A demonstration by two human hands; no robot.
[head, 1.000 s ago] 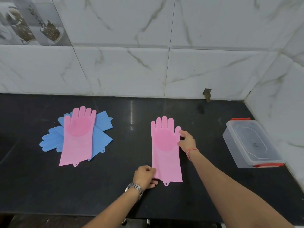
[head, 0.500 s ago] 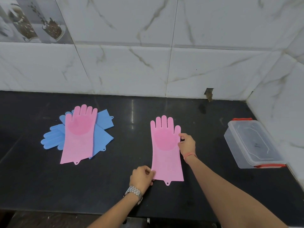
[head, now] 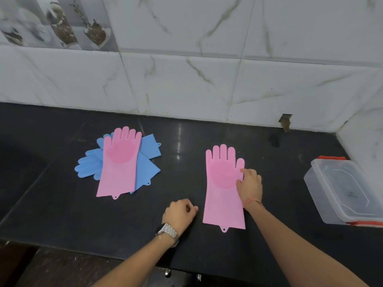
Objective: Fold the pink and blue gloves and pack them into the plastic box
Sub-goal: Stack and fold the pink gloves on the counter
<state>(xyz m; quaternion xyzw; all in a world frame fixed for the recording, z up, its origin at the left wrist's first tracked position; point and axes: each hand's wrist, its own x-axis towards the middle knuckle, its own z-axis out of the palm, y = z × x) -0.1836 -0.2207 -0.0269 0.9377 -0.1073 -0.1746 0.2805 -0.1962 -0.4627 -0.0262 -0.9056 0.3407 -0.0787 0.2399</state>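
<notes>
A pink glove (head: 222,195) lies flat on the black counter, fingers pointing to the wall. My right hand (head: 249,186) rests on its right edge at the thumb, fingers pinching the rubber. My left hand (head: 180,213) is curled shut just left of the glove's cuff, apart from it and holding nothing. At the left, a second pink glove (head: 119,164) lies on top of two blue gloves (head: 89,165). The clear plastic box (head: 339,191) with orange clips stands at the right, its lid on.
The black counter (head: 51,204) ends at a front edge near me. Marble wall tiles close the back and the right corner behind the box.
My left hand has let go of the glove's cuff corner and drawn a little to the left. My right hand has shifted slightly further onto the glove's thumb.
</notes>
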